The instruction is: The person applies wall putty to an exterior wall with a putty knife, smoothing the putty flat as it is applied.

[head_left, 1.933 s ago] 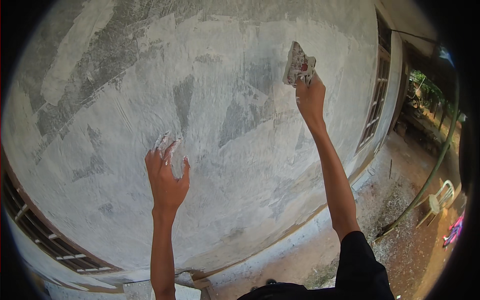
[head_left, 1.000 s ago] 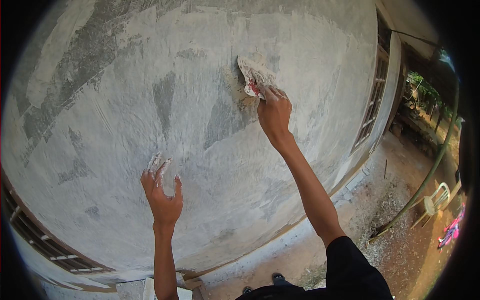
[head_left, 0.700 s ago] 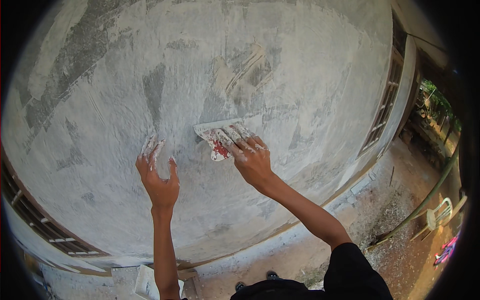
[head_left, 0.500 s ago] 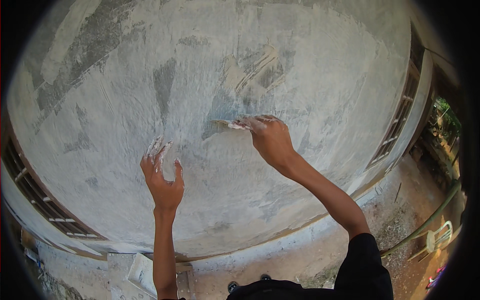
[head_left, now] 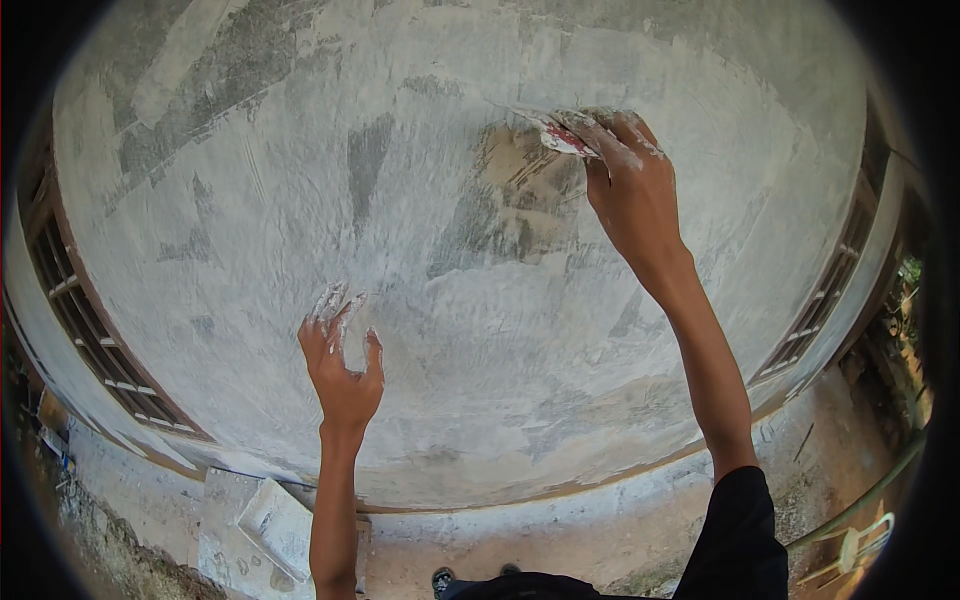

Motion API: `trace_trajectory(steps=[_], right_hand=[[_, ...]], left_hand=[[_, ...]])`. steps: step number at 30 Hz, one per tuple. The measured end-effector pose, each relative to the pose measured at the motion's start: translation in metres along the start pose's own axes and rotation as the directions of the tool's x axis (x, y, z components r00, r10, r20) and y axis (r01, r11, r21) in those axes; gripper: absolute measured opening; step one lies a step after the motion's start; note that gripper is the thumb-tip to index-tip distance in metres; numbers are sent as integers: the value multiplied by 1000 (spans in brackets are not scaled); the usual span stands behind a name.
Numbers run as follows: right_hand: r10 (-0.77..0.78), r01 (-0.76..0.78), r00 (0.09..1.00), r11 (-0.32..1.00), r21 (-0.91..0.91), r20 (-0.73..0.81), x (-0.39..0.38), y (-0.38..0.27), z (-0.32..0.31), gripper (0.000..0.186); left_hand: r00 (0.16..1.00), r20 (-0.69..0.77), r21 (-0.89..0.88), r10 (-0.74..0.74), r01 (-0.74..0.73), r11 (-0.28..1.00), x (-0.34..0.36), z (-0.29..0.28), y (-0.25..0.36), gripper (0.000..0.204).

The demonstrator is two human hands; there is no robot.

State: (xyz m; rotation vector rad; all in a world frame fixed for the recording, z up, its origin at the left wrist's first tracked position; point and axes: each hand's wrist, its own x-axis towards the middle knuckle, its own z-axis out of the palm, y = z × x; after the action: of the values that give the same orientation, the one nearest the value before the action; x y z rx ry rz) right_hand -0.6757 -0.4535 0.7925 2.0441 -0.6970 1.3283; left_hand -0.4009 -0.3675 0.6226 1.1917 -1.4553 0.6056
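Fingers curled round a putty-smeared scraper (head_left: 560,135) with a red patch, my right hand (head_left: 635,205) has the blade at the plastered wall (head_left: 480,360), high and right of centre. Around and below the blade is a darker, beige-streaked patch (head_left: 515,200) of filler. My left hand (head_left: 340,365) is lower and left, open with bent, spread fingers crusted white and nothing held; whether its fingertips touch the wall I cannot tell.
Barred windows (head_left: 90,330) flank the wall at left and right (head_left: 825,280). Along its foot runs a dirty ground strip (head_left: 620,540) with boards and a white tray (head_left: 280,520) at lower left, my shoes, and a pale plastic chair (head_left: 855,545) and green pole (head_left: 880,480) at lower right.
My right hand swept down and left with the scraper, then back up and right, leaving a streaked patch. My left hand stays low and open. The view has turned leftward.
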Motion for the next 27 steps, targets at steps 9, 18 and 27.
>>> trace_trajectory(steps=[9,18,27], right_hand=[[-90,116,992,925,-361,88,-56,-7,81,20],[-75,140,968,954,-266,240,-145,-31,89,23],[-40,-6,986,962,-273,-162,-28,16,29,22]], left_hand=[[1000,-2,-36,-31,31,999,-9,11,12,40],[997,28,-68,-71,73,995,-22,30,24,40],[999,-13,53,30,-29,998,26,38,35,51]])
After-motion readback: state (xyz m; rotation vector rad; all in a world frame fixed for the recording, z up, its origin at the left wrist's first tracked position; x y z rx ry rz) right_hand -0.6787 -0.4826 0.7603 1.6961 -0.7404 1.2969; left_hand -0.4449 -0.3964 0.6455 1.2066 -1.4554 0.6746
